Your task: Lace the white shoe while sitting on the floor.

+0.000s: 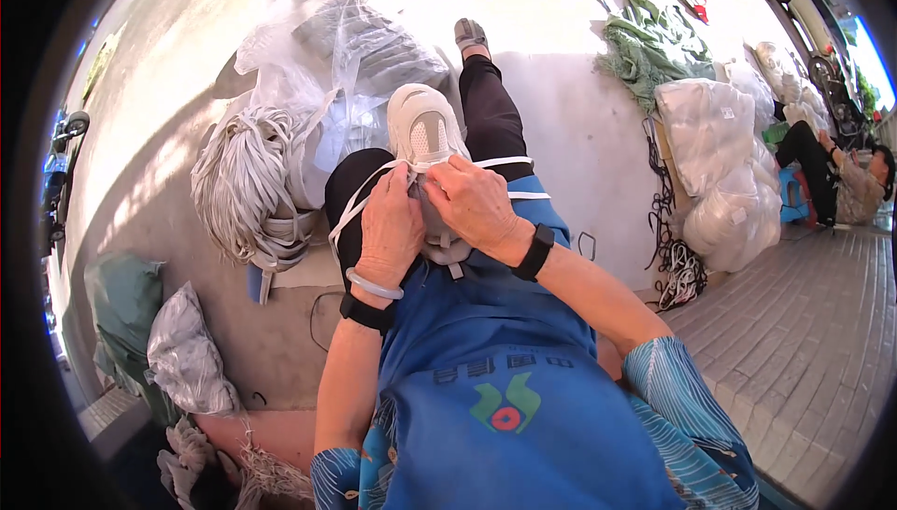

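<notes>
Shoe [422, 122]: pale, with a mesh panel; held over the lap between the two hands, toe pointing away from the wearer.
White lace [529, 196]: threaded at the shoe's opening; one length loops out to the left, others stretch to the right across the dark trouser leg [495, 118].
Left hand [391, 220]: at the left edge of the opening; thumb and fingers closed together on the lace; whether they also pinch the shoe's edge cannot be told.
Right hand [475, 204]: at the opposite edge; fingers bent and drawn in, closed on the lace near the left fingertips.
Wrists: a black band [535, 252] on the right; a pale bangle [374, 286] and another dark band on the left.
Apron [505, 351]: blue, covering the lap beneath the hands.
Left ground: a thick bundle of pale laces [245, 183], just beside a clear plastic bag [322, 52].
Right ground: green netting [651, 48]; filled clear sacks [705, 132]; dark cords [661, 194]; farther off, a seated person [855, 178].
</notes>
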### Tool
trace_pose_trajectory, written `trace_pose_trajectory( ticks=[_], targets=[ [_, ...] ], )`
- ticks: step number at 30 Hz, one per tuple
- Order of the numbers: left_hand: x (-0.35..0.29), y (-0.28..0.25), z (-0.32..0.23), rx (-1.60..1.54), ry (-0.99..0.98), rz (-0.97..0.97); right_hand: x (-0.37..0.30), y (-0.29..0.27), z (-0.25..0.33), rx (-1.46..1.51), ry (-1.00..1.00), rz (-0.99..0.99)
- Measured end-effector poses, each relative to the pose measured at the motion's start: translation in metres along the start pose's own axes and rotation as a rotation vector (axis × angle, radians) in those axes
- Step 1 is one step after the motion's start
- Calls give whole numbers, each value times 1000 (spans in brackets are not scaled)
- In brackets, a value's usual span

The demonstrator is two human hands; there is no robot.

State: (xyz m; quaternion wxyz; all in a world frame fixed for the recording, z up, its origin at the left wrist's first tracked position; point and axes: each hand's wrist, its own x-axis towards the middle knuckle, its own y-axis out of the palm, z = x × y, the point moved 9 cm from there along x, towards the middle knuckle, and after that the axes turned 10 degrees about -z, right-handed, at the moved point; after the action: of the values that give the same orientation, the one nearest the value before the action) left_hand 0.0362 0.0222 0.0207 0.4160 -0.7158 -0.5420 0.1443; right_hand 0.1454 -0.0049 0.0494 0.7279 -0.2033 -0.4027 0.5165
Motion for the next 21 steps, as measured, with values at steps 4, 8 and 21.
trace_pose_trajectory(
  ticks=[4, 8, 21],
  targets=[
    [6, -6, 8, -75, 18, 24, -4, 15, 6, -108, -51, -39],
    [9, -7, 11, -131, 53, 16, -6, 19, 13, -123, -77, -79],
    [0, -14, 8, -287, -146, -60, -8, 15, 19, -95, -277, -40]
  ],
)
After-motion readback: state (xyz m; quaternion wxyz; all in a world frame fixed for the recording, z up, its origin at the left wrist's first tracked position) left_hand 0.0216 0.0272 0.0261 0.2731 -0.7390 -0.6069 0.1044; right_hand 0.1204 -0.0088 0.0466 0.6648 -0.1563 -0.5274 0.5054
